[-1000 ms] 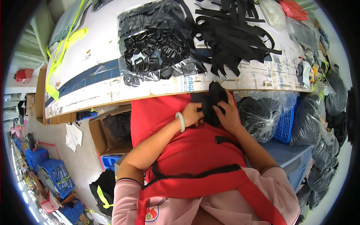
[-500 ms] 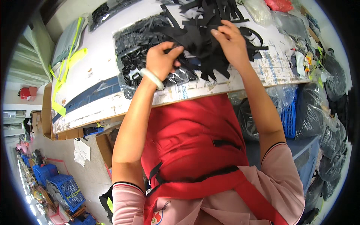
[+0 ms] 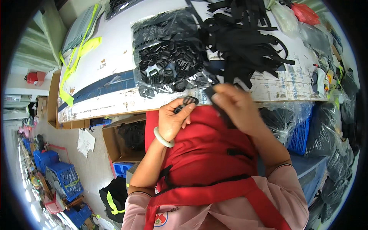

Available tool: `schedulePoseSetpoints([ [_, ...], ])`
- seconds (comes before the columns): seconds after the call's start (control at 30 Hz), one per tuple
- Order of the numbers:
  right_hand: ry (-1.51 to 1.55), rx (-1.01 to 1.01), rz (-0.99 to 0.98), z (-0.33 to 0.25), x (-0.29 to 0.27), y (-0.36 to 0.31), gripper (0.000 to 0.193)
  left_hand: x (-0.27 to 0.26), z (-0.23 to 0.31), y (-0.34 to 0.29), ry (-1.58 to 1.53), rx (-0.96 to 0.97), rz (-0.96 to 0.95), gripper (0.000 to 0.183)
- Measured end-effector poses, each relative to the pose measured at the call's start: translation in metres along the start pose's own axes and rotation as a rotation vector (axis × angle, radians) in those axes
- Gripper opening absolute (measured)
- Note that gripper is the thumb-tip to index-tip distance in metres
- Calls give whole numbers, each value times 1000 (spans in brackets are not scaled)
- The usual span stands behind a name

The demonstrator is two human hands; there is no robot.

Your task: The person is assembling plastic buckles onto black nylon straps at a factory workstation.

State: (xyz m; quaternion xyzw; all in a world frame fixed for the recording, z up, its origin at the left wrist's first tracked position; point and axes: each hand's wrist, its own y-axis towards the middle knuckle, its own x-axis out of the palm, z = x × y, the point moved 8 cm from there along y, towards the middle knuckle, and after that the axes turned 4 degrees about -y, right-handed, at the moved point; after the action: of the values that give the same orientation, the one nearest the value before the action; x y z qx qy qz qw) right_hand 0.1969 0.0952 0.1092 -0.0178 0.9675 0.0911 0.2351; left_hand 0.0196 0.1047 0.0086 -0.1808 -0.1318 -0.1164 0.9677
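Note:
My left hand [image 3: 171, 120], with a pale bangle at the wrist, pinches a black plastic buckle [image 3: 190, 100] just over the table's front edge. Close to its right, my right hand [image 3: 237, 109] grips a black webbing strap [image 3: 209, 92]; the hand is smeared by motion, and part of the strap hangs below the fingers. The buckle and strap are apart. Beyond my hands lies a clear plastic bag [image 3: 138, 73] with many black buckles [image 3: 165, 57] in it. To the bag's right is a heap of black straps [image 3: 249, 46].
The worn white table [image 3: 103, 86] ends just in front of my red apron [image 3: 195, 149]. Neon yellow strips [image 3: 71, 71] lie at its left side. An open cardboard box [image 3: 113, 143] stands below. Under the right side are a blue crate [image 3: 301, 132] and plastic bags [image 3: 281, 122].
Both hands have drawn back from the strap heap to the table's front edge. A strap is now in my right hand, and the buckle shows in my left. The bag of buckles is uncovered.

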Motion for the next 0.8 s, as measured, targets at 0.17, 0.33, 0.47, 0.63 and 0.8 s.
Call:
schedulePoseSetpoints([
  [0.17, 408, 441, -381, 55, 78, -29, 15, -5, 0, -11, 84, 22, 31, 14],
  [0.33, 522, 521, -353, 66, 96, -31, 17, -10, 5, -14, 332, 255, -40, 19],
  [0.47, 509, 529, -320, 63, 100, -31, 17, -13, 9, -17, 445, 286, 0, 22],
  [0.63, 503, 512, -305, 64, 103, -34, 15, -8, 14, -22, 630, 346, -66, 20],
  [0.8, 655, 598, -238, 68, 106, -38, 14, -7, 21, -28, 780, 495, -12, 20],
])
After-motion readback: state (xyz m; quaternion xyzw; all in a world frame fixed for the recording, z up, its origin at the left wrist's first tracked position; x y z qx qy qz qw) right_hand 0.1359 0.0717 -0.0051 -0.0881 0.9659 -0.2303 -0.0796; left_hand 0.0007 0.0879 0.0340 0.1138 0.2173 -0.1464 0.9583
